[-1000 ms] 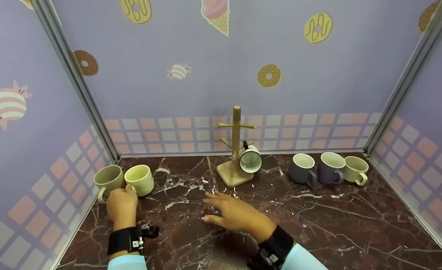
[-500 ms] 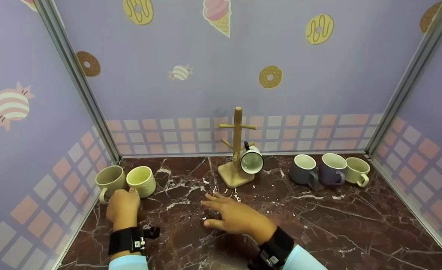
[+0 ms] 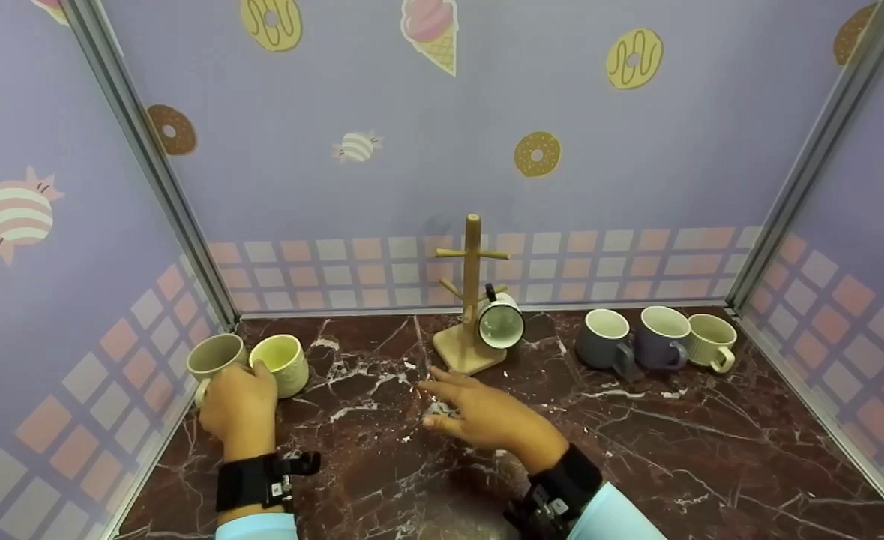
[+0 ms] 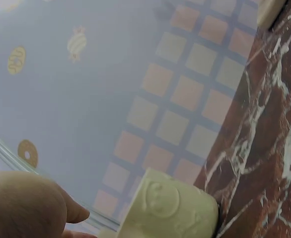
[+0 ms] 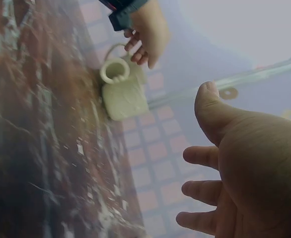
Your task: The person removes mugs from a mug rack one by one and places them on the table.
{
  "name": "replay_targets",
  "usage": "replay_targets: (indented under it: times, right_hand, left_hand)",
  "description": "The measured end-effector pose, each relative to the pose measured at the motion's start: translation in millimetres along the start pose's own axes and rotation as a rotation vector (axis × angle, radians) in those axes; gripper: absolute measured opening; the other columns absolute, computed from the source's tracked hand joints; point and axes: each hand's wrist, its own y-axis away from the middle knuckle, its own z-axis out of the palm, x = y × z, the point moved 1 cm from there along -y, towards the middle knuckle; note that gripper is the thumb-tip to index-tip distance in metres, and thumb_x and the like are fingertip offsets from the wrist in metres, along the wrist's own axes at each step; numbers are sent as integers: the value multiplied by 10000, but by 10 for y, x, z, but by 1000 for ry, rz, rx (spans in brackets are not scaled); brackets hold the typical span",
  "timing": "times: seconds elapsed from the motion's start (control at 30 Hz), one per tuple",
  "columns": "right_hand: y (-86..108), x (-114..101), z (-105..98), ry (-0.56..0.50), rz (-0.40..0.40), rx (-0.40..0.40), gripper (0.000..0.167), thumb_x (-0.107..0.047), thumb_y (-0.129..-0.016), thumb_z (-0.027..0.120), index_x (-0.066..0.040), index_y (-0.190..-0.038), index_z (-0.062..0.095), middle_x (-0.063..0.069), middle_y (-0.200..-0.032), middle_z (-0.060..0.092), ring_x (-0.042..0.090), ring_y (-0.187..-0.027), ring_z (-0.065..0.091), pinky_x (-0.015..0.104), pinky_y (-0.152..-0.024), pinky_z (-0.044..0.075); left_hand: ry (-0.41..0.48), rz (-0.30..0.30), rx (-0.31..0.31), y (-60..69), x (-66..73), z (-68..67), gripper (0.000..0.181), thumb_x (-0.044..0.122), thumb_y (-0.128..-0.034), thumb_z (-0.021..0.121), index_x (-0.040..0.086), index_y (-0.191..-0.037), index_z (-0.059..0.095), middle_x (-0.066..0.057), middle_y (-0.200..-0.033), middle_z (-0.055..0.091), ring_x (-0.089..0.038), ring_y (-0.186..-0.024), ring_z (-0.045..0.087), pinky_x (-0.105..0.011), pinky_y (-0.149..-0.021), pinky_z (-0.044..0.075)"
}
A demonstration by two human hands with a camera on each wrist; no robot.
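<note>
My left hand (image 3: 241, 405) is over the front of two mugs at the left, its fingers loosely bent. One is a pale yellow-green embossed mug (image 3: 289, 373); the other is a grey-beige mug (image 3: 215, 355). In the right wrist view the left hand (image 5: 151, 37) appears apart from the yellow-green mug's round handle (image 5: 114, 71), and nothing shows in its fingers. Its thumb (image 4: 73, 210) is beside that mug in the left wrist view. My right hand (image 3: 490, 420) hovers over the front middle of the table with spread fingers (image 5: 200, 191), holding nothing.
A wooden mug tree (image 3: 473, 270) stands at the back middle, with a white black-rimmed mug (image 3: 501, 324) hanging low on its right. At the right stand a dark grey mug (image 3: 599, 345), a purple-grey mug (image 3: 660, 346) and a ribbed cream mug (image 3: 708, 343). Walls enclose the marbled table (image 3: 681, 457).
My left hand has risen slightly off the yellow-green mug's handle area and shifted a little left. The right hand has moved slightly right and away from me. The mugs stay put.
</note>
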Motion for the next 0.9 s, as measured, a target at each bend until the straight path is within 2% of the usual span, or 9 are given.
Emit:
replay_targets:
  times: [0.27, 0.43, 0.57, 0.73, 0.9]
  right_hand:
    - [86, 178, -287, -96, 47, 66, 706, -597, -1124, 624, -252, -1726, 499, 94, -1871, 315, 461, -1671, 422, 698, -1363, 359]
    - [126, 321, -469, -127, 47, 134, 637, -464, -1150, 652, -132, -1684, 550, 179, -1768, 501, 458, -1628, 492, 671, -1368, 371]
    - [189, 452, -599, -178, 70, 167, 635, -481, -1148, 646, -132, -1672, 563, 172, -1680, 611, 452, -1554, 584, 661, -1336, 429]
    - [252, 618, -726, -165, 91, 210, 598, -436, -1171, 625, -93, -1658, 578, 225, -1632, 643, 482, -1505, 622, 663, -1299, 473]
    - [290, 740, -799, -151, 105, 245, 560, -381, -1180, 621, -62, -1639, 591, 257, -1617, 646, 504, -1514, 607, 668, -1305, 464]
  left_hand:
    - [44, 163, 126, 87, 163, 27, 412, 322, -1107, 574, -34, -1199, 761, -310, -1298, 713, -565, -1266, 588, -705, -1046, 525]
    - [94, 266, 203, 151, 299, 34, 360, 260, -1070, 623, -52, -1168, 774, -305, -1221, 730, -548, -1176, 589, -648, -1064, 496]
    - [97, 360, 194, 261, 514, 114, 369, 259, -1078, 637, -62, -1214, 759, -311, -1277, 712, -527, -1216, 592, -633, -1093, 516]
    - [156, 477, 177, 431, 759, 267, 323, 232, -1052, 707, -57, -1183, 767, -282, -1239, 716, -505, -1211, 611, -626, -1057, 551]
    - [198, 568, 127, 579, 948, 354, 309, 223, -1036, 737, -38, -1195, 784, -263, -1225, 742, -495, -1213, 639, -617, -1063, 564]
